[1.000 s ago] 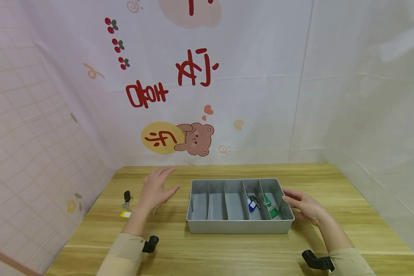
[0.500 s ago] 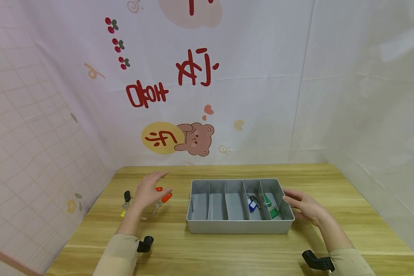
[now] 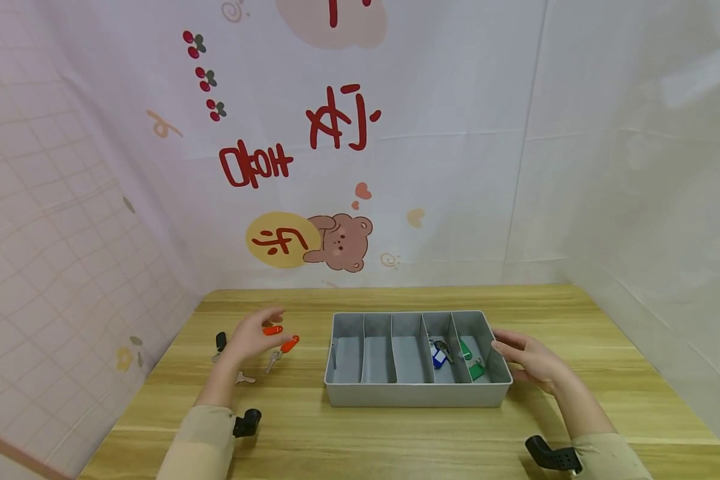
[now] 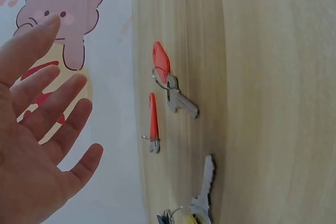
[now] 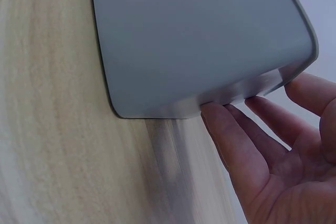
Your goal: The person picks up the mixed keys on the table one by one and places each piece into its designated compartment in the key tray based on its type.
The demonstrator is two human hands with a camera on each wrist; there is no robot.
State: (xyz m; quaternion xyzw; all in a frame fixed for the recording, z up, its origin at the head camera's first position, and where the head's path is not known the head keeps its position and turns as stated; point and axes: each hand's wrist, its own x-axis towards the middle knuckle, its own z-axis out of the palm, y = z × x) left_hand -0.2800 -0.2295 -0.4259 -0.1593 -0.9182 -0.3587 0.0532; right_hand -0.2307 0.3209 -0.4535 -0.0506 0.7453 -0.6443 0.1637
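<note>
My left hand (image 3: 251,339) hovers over the left of the table, fingers spread and nothing held. Below it lie two keys with red tags, one tag (image 3: 290,344) right of the thumb and another red tag (image 4: 153,116) partly covered in the head view. Another key (image 4: 205,187) lies nearby, with a sliver of yellow tag at the left wrist view's bottom edge. My right hand (image 3: 531,360) holds the right end wall of a grey divided box (image 3: 417,395), thumb over the rim and fingers against the outside. Blue-tagged keys (image 3: 439,355) and green tags (image 3: 477,369) lie in its two rightmost compartments.
A black-tagged key (image 3: 221,341) lies left of my left hand, partly behind the forearm. The box's three left compartments show bare floors. A printed white curtain (image 3: 444,167) rises behind the wooden table (image 3: 390,440) and along its sides.
My left hand has moved left and lower, uncovering the red-tagged keys, while its forearm now covers the yellow tag in the head view. The right hand and box have stayed put.
</note>
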